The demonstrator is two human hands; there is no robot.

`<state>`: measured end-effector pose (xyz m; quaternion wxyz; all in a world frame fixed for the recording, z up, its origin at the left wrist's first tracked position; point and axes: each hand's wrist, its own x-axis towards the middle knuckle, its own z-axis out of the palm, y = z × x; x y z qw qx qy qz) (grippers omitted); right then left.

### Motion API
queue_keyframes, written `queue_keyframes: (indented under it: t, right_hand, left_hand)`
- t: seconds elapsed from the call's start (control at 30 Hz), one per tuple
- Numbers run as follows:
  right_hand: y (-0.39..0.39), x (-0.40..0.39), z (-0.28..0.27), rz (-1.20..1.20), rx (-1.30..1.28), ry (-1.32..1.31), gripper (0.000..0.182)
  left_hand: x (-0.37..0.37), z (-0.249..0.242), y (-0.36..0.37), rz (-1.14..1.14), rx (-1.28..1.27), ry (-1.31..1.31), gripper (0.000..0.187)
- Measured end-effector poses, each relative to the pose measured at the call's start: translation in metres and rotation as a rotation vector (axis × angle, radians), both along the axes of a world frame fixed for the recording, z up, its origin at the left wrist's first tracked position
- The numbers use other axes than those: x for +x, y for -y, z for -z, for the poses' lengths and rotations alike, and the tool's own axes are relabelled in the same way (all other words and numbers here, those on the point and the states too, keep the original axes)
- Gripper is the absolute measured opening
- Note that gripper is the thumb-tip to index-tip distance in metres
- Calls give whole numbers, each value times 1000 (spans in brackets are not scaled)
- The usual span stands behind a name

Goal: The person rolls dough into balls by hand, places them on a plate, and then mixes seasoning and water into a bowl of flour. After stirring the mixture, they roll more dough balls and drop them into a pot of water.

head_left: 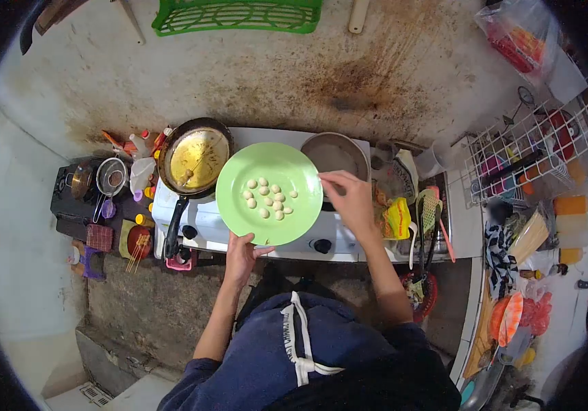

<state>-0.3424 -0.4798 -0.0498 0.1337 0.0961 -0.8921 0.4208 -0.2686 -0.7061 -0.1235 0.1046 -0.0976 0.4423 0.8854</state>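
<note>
A light green plate (239, 164) is held over the stove by my left hand (240, 255), its fingers under the near rim and its thumb out to the side. Several small, pale dough balls (264, 213) are scattered across the plate's middle. My right hand (349, 195) is at the plate's right rim with thumb and fingertips pinched together. Whatever is in that pinch is too small to make out. Behind the plate, to the right, sits a pot (335, 154) on the stove, partly covered by the plate and my hand.
A frying pan (199, 154) with yellowish oil and a ladle-like utensil occupies the left of the white stove (260, 252). Left of it are a strainer (111, 176) and a bowl with skewers (140, 241). Utensils (429, 212) and a yellow packet (397, 218) lie on the right.
</note>
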Motion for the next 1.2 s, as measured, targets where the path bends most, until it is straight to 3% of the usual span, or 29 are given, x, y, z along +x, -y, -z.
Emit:
queue_keyframes:
  t: [0.13, 0.27, 0.6, 0.9, 1.13, 1.2]
  right_hand:
    - [19, 6, -1, -223, 201, -96, 22]
    - [24, 10, 6, -224, 300, -17, 26]
    - [-13, -12, -2, 43, 134, -41, 13]
    - [-55, -43, 51, 185, 260, 39, 18]
    - [-34, -31, 16, 172, 214, 4, 19]
    - [-14, -24, 8, -52, 118, -34, 18]
  left_hand:
    - [0, -13, -9, 34, 2, -8, 49]
    - [1, -17, -15, 64, -15, -30, 48]
    - [-2, -8, -14, 34, -48, 37, 53]
    - [-9, 2, -10, 48, 13, 35, 50]
    - [-10, 0, -13, 69, 7, 34, 50]
    - [-10, -3, -13, 87, -2, 40, 51]
